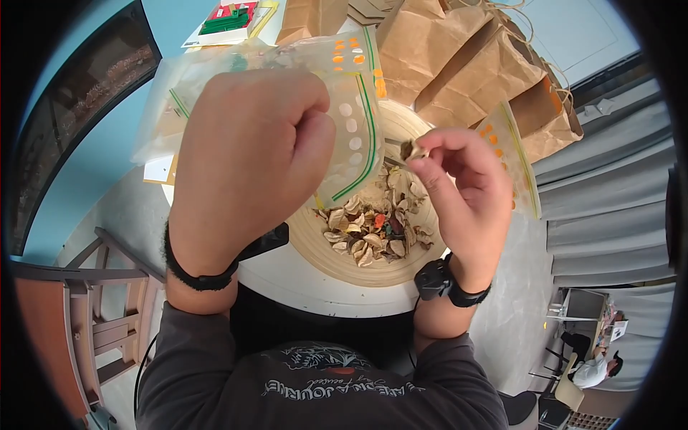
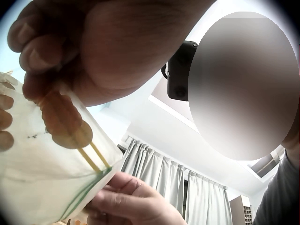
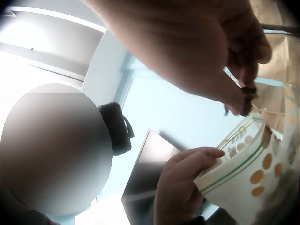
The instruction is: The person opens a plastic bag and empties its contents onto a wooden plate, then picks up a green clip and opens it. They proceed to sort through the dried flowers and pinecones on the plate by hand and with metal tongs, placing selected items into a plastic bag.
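My left hand (image 1: 251, 150) grips the edge of a translucent zip bag (image 1: 347, 161) with white and orange dots and a green seal line. In the right wrist view the bag's mouth (image 3: 241, 140) gapes, with the left fingers (image 3: 199, 159) at its rim. Between thumb and fingertips, my right hand (image 1: 469, 190) pinches a small brown dried flower piece (image 1: 410, 151), just right of the bag and over a round wooden tray (image 1: 312, 258). Dried petals (image 1: 365, 236), mostly beige with a few red and dark bits, lie heaped in the tray.
More zip bags (image 1: 161, 125) lie behind my left hand. Brown paper bags (image 1: 444, 57) stand at the back, and another dotted zip bag (image 1: 519, 165) is at the right. A green packet (image 1: 228, 20) sits at the back left. Someone (image 1: 593, 371) sits far right.
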Motion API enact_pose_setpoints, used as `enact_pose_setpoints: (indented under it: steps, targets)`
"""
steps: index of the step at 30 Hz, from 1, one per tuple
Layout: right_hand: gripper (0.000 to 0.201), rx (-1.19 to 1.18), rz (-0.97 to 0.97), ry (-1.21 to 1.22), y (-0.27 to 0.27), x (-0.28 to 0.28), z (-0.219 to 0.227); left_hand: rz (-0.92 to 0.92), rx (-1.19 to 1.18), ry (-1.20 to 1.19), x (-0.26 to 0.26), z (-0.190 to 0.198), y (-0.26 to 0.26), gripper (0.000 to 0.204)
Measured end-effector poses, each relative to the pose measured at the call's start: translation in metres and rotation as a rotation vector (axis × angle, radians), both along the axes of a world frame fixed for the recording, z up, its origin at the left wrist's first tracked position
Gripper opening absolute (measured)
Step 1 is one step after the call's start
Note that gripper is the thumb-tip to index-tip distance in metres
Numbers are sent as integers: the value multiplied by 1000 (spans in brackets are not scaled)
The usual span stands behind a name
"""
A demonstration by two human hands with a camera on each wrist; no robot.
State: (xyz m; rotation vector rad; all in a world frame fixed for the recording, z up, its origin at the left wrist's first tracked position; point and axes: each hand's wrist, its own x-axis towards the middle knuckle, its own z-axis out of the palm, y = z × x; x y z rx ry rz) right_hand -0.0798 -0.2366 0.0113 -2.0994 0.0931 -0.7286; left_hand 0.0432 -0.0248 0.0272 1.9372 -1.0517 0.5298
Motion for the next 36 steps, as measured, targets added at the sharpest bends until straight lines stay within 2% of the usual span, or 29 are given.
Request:
enact_pose_setpoints:
  steps: [1,3,4,5,8,10,14,16,20,22,29,32,36]
  targets:
    - [22,0,0,0,7,4,-3,-22,17,-36,0,-1,-1,9]
    - [20,139,111,-180,17,12,-7,-26,30,-68,1,-4,-3,9]
    - [22,-19,98,-154,14,12,-12,-30,43,-100,1,-5,-4,9]
    - [22,-17,96,-154,15,12,-13,-31,45,-101,2,-5,-4,9]
    - [24,74,103,-74,19,13,-12,-26,10,-110,1,-5,-2,9]
    - [24,186,114,-98,18,12,-12,5,14,-9,-1,-1,1,10]
    - [20,173,92,-137,13,11,-10,35,-13,23,0,4,6,11]
    - [16,73,3,-112,9,8,-9,77,-34,113,1,4,9,12]
    - [14,-8,-32,-7,2,3,-1,104,-103,131,5,6,17,12]
    - [15,-173,43,101,3,1,5,121,-122,180,9,6,22,12]
    - [18,-283,200,244,19,-8,8,121,-119,129,16,5,32,13]
    - [20,-356,263,434,28,-4,9,106,-115,81,23,2,37,12]
    - [20,-466,325,375,35,16,-3,102,-172,49,31,-3,37,12]
